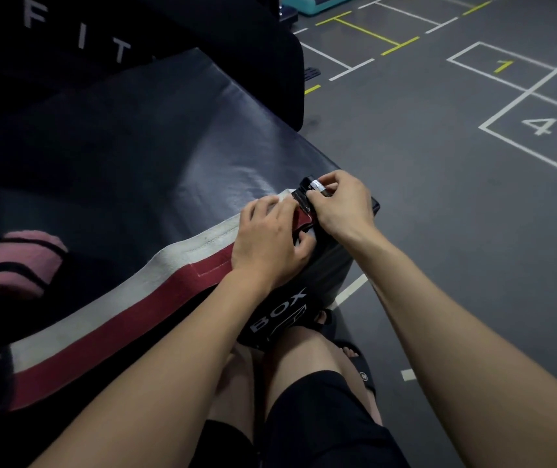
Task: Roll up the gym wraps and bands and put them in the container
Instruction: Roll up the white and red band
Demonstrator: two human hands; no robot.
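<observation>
Rolling begins: right hand (341, 206) pinches wrap (108, 309) end tab; left hand (270, 244) fingers curled, pinning strip on box (155, 136). Next: tight, even turns leftward.

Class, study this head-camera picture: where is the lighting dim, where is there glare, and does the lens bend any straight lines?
Head view: the upper left is nearly black, swallowing detail around the pink rolled wrap; a soft sheen of glare lies on the dark padded box top; the white floor lines bow with wide-angle distortion; both hands on the red-and-white wrap look slightly soft.
</observation>
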